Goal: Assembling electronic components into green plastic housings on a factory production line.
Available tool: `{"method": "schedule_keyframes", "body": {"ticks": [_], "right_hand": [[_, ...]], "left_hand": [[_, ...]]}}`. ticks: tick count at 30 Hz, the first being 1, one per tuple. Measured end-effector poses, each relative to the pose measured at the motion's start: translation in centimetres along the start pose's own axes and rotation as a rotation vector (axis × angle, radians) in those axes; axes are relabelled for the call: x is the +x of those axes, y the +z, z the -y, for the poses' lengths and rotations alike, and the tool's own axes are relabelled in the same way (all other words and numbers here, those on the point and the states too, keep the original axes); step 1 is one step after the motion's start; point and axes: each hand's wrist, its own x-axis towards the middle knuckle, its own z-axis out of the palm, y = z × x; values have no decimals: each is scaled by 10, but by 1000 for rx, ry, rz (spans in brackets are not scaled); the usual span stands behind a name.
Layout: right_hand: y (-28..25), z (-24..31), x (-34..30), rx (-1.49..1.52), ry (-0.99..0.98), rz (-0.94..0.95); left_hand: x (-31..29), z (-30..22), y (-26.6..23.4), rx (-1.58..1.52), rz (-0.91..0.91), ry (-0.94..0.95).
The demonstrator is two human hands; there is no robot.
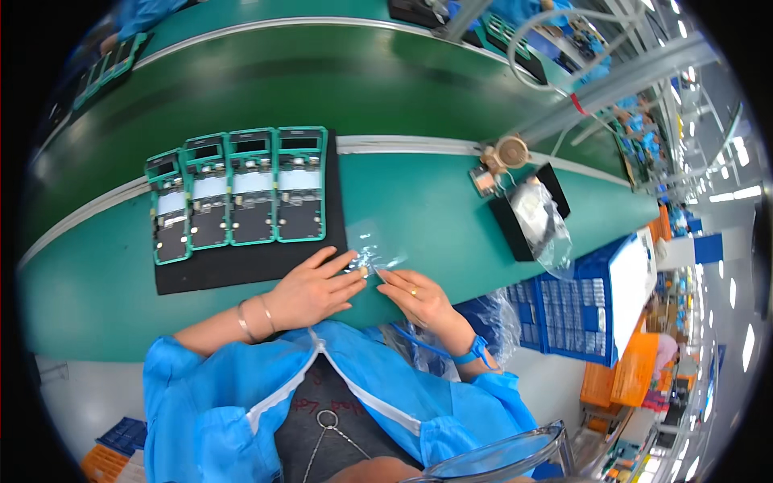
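A long green workbench (451,217) curves across the view, with a darker conveyor belt (322,88) running beyond it behind a pale rail. On the bench, to the person's left of centre, lies a black mat (241,270) carrying four teal trays (237,193) side by side, each holding an opened device with its boards showing. At the right edge of the bench stands a blue crate (576,310) filled with rows of small parts, partly draped with clear plastic, and above it a smaller black pad (515,229) holds a crumpled clear bag (543,217). Just beyond that pad sits a small round tan roll (510,150) beside a little fixture.

Near the bench's front edge, at the right corner of the black mat, the person's two hands meet over a small clear plastic pouch (374,251), which lies on the green surface just beyond the fingertips. The left hand (310,291), with bangles on its wrist, rests flat-ish with its fingers stretched out and slightly spread, the tips touching the pouch's near edge. The right hand (419,298), wearing a ring and a blue wrist strap, has its thumb and forefinger drawn together on the pouch's lower edge, pinching it
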Motion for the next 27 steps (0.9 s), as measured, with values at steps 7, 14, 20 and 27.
{"method": "schedule_keyframes", "body": {"ticks": [7,14,20,27], "right_hand": [[6,10,77,-20,-115,-37],[77,38,186,258,-331,-74],[155,54,269,262,-426,-171],[192,56,294,152,-411,-35]], "left_hand": [[-24,3,-23,-17,-180,4],[-140,71,-109,390,-476,-586],[-187,88,-120,549,-261,-704],[-190,91,-115,508,-275,-717]]}}
